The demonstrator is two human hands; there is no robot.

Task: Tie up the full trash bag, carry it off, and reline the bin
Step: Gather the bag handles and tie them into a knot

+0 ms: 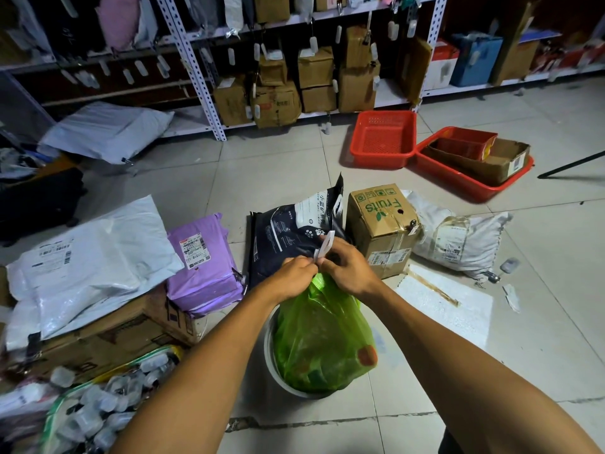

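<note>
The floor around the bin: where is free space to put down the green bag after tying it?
Bare tiles lie on the right of the white bin, below the flat white sheet, and far ahead between the dark pet-food bag and the red baskets. The left is crowded with parcels: purple mailer, cardboard box.

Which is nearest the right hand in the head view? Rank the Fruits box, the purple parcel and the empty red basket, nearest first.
From the right hand:
1. Fruits box, just right of it.
2. Purple parcel, across to the left.
3. Empty red basket, far back by the shelves.
</note>
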